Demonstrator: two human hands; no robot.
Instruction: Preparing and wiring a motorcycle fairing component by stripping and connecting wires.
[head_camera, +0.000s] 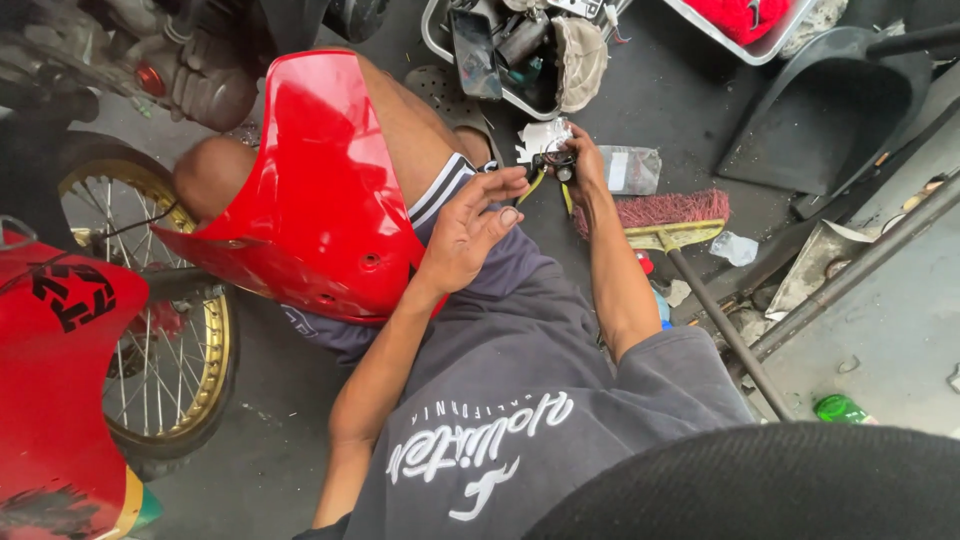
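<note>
Head view, seated on the floor. Your right hand (585, 165) is closed around a small black part with yellow wires (551, 168); the fingers (578, 140) curl over its top, and the yellow leads hang down just below and to the inside of them. How tight the grip is, you cannot tell; the part itself is half hidden by the fingers. Your left hand (470, 225) is open and holds nothing: fingers (500, 185) loosely spread, tips just beside the black part, contact unclear. A red motorcycle fairing (320, 200) rests over your left knee, just to the outside of the left fingers. Beyond the right fingers lies a crumpled white paper (540, 135), and further out a metal tray of parts (520, 55). To the outside of the right fingers: a clear plastic packet (630, 170) on the floor, then a red-bristled broom (665, 212), its handle running back along your right arm. A gold-rimmed spoked wheel (160, 330) stands well apart, far outside the left fingers.
</note>
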